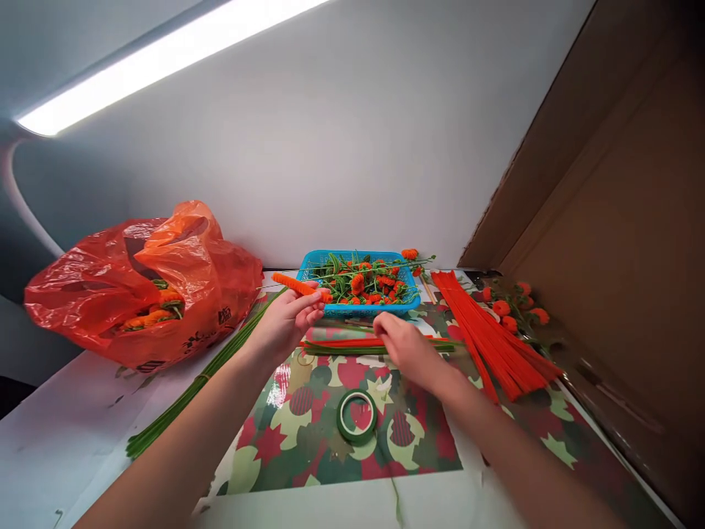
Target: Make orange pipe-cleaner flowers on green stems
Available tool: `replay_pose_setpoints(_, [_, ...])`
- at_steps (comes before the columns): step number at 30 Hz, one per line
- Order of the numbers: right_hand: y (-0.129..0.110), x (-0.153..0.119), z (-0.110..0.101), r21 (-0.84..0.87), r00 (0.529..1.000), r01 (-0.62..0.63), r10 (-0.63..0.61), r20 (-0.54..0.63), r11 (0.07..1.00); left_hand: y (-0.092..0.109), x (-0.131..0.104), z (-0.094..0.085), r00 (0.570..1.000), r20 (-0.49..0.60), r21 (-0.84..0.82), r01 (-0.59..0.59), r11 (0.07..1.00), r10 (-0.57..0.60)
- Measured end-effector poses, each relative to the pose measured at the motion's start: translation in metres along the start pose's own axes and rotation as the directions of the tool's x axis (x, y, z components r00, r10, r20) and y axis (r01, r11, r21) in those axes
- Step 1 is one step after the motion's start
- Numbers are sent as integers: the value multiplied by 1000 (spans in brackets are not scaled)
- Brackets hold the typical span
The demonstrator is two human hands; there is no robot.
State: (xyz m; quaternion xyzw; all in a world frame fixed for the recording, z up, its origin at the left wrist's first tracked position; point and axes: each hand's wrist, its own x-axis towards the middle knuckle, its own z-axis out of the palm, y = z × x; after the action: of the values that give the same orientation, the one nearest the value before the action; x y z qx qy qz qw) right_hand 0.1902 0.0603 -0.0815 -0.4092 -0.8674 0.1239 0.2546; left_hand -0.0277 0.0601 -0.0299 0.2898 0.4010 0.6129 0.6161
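Between its thumb and fingers my left hand [294, 312] pinches a thick orange fuzzy pipe-cleaner piece [294, 283], which points up to the left in front of the basket. My right hand [406, 345] has its fingers curled together above a row of green pipe cleaners [346, 350] and red-orange pipe cleaners [341, 342]. Whatever its fingertips hold, if anything, is hidden. Closer to me, a roll of green floral tape [357, 438] lies on the camouflage-patterned mat [308, 433], its loose end trailing toward me.
A blue basket [363, 311] holds orange pipe-cleaner flowers with green stems. On the left stand a red plastic bag [220, 272] and a long green bundle [187, 400]. A red-orange bundle [474, 323] and more orange flowers [510, 308] lie right, beside a cardboard wall [606, 184].
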Motion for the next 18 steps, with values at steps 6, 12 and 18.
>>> replay_pose_setpoints(6, [-4, 2, -37, 81, 968, 32, -10, -250, 996, -3, 2, -1, 994, -66, -44, -89, 995, 86])
replay_pose_setpoints(12, [-11, -2, -44, -16, 971, -44, 39, -237, 999, -6, 2, 1, 995, -44, -5, -87, 996, 87])
replay_pose_setpoints(18, [-11, -2, -43, -79, 969, -90, 69, -236, 993, -7, 2, 0, 994, -41, 15, -101, 995, 101])
